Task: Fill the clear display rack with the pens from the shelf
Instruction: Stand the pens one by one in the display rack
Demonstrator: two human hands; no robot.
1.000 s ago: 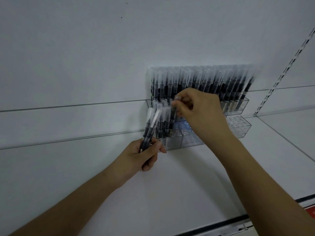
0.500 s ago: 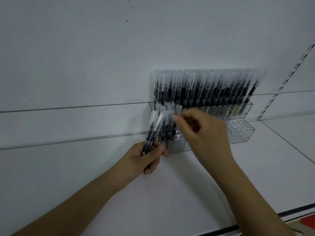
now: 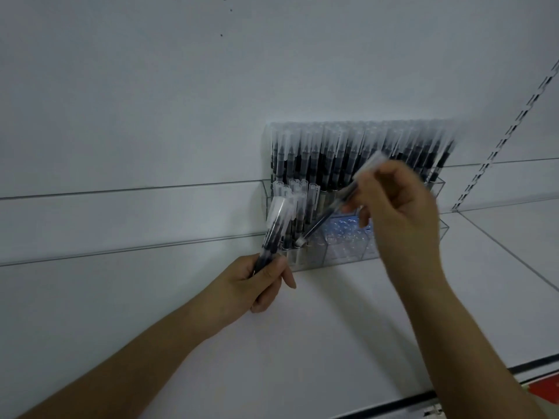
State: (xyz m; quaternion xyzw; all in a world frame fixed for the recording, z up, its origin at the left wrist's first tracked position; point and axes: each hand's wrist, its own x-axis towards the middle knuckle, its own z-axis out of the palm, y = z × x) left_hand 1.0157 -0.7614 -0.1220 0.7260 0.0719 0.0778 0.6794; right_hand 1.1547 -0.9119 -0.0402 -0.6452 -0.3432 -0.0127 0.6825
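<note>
A clear display rack [image 3: 338, 252] stands on the white shelf against the back wall. Its upper tier is packed with several black pens with clear caps [image 3: 341, 152]. The lower tier has a few pens [image 3: 302, 204] at its left end, and its other holes show empty. My left hand [image 3: 260, 282] grips a small bundle of pens [image 3: 275, 228] just left of the rack's front corner. My right hand [image 3: 396, 213] holds a single pen [image 3: 329, 211] tilted, its lower end close above the lower tier's holes.
The white shelf surface [image 3: 332, 343] stretches in front of the rack. A slotted metal upright [image 3: 502, 146] runs up the wall on the right. The shelf's dark front edge [image 3: 423, 409] lies at the bottom right, with a red patch [image 3: 549, 394] beyond it.
My right hand moved from the lower-tier pens to the bundle and now holds a single pen, tilted over the lower tier. My left hand stayed put with the bundle.
</note>
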